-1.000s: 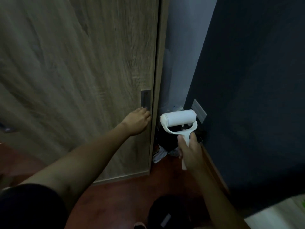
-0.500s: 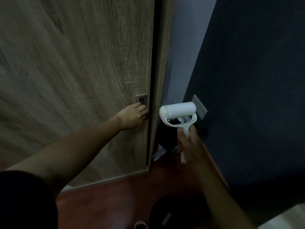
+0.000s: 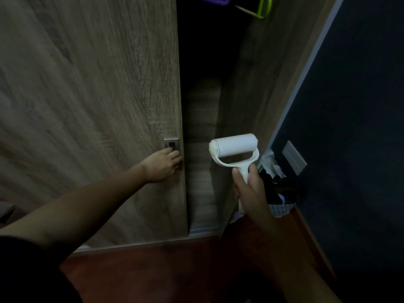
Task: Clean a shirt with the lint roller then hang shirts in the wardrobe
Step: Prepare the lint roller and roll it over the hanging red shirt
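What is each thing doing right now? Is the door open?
Wardrobe door: slid partly open, dark gap showing.
Left hand: fingers in the door's metal pull.
Right hand: gripping the roller handle.
Lint roller: held upright, touching nothing.
Green hanger: hanging inside, empty.

Head camera looks down, close, toward wardrobe door (image 3: pixel 91 106) (seemingly dim).

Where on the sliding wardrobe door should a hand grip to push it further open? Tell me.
Grip the recessed metal pull near the wardrobe door's right edge, coming from the front. The left hand has its fingers there; the door face looks otherwise flat.
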Action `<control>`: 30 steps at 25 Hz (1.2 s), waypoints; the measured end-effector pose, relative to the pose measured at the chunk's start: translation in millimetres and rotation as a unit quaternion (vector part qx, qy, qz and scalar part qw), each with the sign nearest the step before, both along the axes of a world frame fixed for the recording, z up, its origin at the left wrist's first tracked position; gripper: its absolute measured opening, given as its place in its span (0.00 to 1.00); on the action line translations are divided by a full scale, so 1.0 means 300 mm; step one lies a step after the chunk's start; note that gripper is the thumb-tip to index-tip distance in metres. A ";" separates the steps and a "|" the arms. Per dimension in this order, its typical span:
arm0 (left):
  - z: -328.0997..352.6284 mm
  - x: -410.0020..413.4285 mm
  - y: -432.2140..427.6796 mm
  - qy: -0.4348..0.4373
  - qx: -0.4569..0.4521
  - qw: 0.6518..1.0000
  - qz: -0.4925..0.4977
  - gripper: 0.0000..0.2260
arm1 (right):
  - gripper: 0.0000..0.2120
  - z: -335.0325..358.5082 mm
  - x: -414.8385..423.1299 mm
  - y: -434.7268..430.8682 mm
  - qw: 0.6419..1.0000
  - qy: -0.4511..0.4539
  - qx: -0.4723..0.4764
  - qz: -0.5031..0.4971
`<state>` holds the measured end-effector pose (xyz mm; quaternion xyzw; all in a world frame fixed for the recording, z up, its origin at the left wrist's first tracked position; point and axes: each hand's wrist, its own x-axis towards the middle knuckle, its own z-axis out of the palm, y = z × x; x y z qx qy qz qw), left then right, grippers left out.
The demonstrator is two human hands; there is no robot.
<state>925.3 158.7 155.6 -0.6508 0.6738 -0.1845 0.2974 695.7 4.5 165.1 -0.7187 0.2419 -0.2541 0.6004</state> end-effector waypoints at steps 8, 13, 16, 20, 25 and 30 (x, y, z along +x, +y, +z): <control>0.014 0.220 0.486 -0.057 0.058 0.995 0.056 0.20 | 0.04 0.003 0.184 0.297 0.998 0.006 -0.057 0.018; 0.021 0.320 0.709 -0.076 0.048 0.995 0.049 0.18 | 0.01 0.000 0.259 0.409 0.998 0.000 -0.051 0.031; 0.031 0.347 0.811 -0.059 0.056 0.993 0.087 0.19 | 0.02 0.010 0.287 0.459 0.998 -0.004 -0.040 0.046; 0.037 0.366 0.894 -0.039 0.080 0.985 0.151 0.20 | 0.02 0.029 0.312 0.512 0.997 -0.002 -0.040 0.063; 0.078 0.300 0.778 0.000 -0.125 0.992 -0.023 0.13 | 0.03 0.054 0.308 0.502 0.998 -0.019 -0.056 0.021; 0.295 0.173 0.325 0.158 -0.496 0.853 0.027 0.15 | 0.12 0.067 0.284 0.384 0.995 -0.026 -0.075 -0.067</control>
